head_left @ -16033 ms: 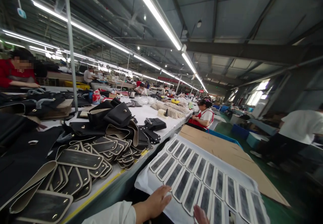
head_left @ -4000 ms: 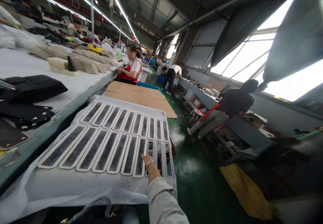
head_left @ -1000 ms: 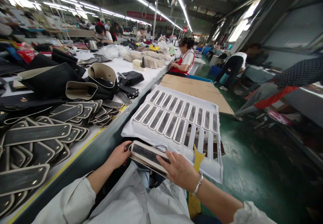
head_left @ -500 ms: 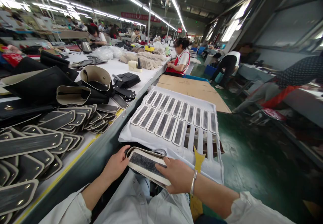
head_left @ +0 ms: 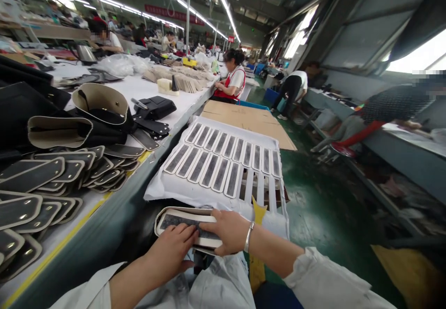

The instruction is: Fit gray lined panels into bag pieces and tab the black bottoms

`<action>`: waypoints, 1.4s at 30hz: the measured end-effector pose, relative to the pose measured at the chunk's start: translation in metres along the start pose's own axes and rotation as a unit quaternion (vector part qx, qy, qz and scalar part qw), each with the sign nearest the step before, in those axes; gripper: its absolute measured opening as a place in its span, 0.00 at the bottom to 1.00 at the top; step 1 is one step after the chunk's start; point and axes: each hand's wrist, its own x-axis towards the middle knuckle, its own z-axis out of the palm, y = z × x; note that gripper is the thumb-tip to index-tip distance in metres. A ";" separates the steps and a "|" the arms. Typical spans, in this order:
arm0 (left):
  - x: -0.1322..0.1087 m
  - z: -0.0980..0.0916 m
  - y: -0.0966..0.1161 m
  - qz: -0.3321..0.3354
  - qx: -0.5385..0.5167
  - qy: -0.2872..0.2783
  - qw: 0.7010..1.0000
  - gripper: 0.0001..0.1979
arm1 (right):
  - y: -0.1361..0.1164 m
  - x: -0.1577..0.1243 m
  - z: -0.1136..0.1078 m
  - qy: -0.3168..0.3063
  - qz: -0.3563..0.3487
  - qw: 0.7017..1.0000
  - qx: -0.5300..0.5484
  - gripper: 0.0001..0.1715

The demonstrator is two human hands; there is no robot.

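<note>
While the left hand (head_left: pixel 172 246) lies palm-down and pretty much open across a rounded strip panel (head_left: pixel 169 220), dark in the middle with a pale border, the right hand (head_left: pixel 232 232) is half closed over that panel's right end, thumb on its face. So yeah, on the head cam the panel is right under both hands. Can't tell what's beneath it, just a cream rim (head_left: pixel 181 209) showing along its far side. Right wrist has a silver bangle (head_left: pixel 249 237), with a yellow forked strip (head_left: pixel 258 211) just past it. Beyond the hands there's a white cloth-covered rack (head_left: pixel 153 190) with two rows of similar panels (head_left: pixel 216 153), then flattened cardboard (head_left: pixel 249 118). Off to the left hand's left, black studded straps (head_left: pixel 35 176) are heaped on a white worktable (head_left: pixel 130 86), open-topped black bags (head_left: pixel 109 134) behind them.
</note>
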 end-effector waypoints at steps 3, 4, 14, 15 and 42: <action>0.004 0.000 0.004 -0.032 0.014 -0.057 0.998 0.31 | 0.022 -0.011 -0.007 0.015 0.043 0.964 0.263 0.48; 0.004 0.001 0.004 -0.037 0.019 -0.068 0.997 0.32 | 0.032 -0.018 -0.006 0.022 0.078 0.930 0.358 0.46; 0.028 -0.002 0.022 -0.005 0.120 -0.050 0.992 0.46 | 0.044 -0.074 0.059 0.009 0.311 0.789 0.529 0.48; 0.032 -0.005 0.025 0.003 0.132 -0.064 0.989 0.47 | 0.042 -0.073 0.063 0.015 0.315 0.804 0.504 0.49; 0.049 0.006 0.011 0.119 0.025 -0.021 0.992 0.25 | 0.017 -0.067 0.076 0.287 0.263 0.734 0.555 0.41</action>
